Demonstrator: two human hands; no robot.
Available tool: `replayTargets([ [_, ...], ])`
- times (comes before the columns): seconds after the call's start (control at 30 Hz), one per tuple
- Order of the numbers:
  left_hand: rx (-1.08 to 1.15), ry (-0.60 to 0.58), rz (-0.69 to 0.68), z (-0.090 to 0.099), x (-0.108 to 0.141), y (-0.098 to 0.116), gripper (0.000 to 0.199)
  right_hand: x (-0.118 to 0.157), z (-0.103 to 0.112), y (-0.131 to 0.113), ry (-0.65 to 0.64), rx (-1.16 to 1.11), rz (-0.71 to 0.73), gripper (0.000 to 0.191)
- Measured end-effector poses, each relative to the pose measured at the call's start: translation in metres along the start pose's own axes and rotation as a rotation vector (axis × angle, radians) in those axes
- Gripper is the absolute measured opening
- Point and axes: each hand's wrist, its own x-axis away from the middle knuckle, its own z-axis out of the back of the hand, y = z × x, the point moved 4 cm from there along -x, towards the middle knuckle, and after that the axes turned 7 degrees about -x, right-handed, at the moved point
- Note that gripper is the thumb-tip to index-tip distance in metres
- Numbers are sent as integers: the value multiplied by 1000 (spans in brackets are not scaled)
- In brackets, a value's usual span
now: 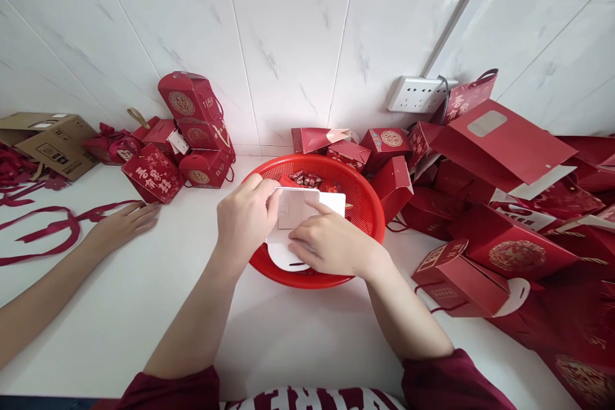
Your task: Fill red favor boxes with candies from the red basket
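A paper gift box (287,250) is held over the red basket, its white inside and an end flap with a dark slot facing me. My left hand (245,214) is closed on the box's upper left edge, thumb in front and fingers behind. My right hand (331,237) rests against the white inside, its fingers stretched out and apart, the index finger pointing up and left. Beneath the box stands the red perforated plastic basket (372,205), with small red-wrapped candies (307,179) showing at its back. Most of the basket's contents are hidden by the box and my hands.
Another person's hand (122,225) lies flat on the white table (110,307) at the left, near dark red ribbons (62,240). Stacked red gift boxes (199,134) and a cardboard box (62,147) stand behind. Many red boxes (519,250) crowd the right, below a power strip (418,95).
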Motion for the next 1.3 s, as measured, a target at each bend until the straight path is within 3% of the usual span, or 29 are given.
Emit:
replayTargets([
  [0.13, 6, 44, -42, 4, -4, -3, 12, 3, -2, -1, -60, -92, 21, 26],
  [0.23, 76, 6, -52, 2, -6, -5, 9, 1, -7, 2, -65, -93, 6, 20],
  [0.47, 299, -80, -10, -3, -8, -9, 12, -1, 2, 15, 99, 113, -45, 34],
  [0.5, 378, -102, -21, -2, -8, -9, 18, 1, 5, 18, 129, 111, -58, 35],
  [0.57, 511, -158, -91, 0, -8, -9, 50, 4, 12, 23, 190, 85, -71, 33],
  [0.63, 552, -223, -195, 2, -8, -7, 86, 8, 17, 27, 244, 48, -51, 30],
  [0.7, 547, -261, -266, 2, -7, -6, 102, 10, 20, 28, 293, 14, -6, 29],
  [0.93, 520, -97, -227, 4, -11, -18, 94, 6, 22, 20, 358, -70, 34, 32],
  [1.07, 345, 10, -65, 1, -13, -32, 96, 13, 33, 22, 462, -115, -70, 35],
  [1.17, 262, 100, -11, 2, -14, -41, 96, 18, 27, 31, 322, -144, -150, 30],
  [1.3, 269, 132, 7, 4, -15, -48, 94, 20, -10, 41, -154, -175, -283, 30],
])
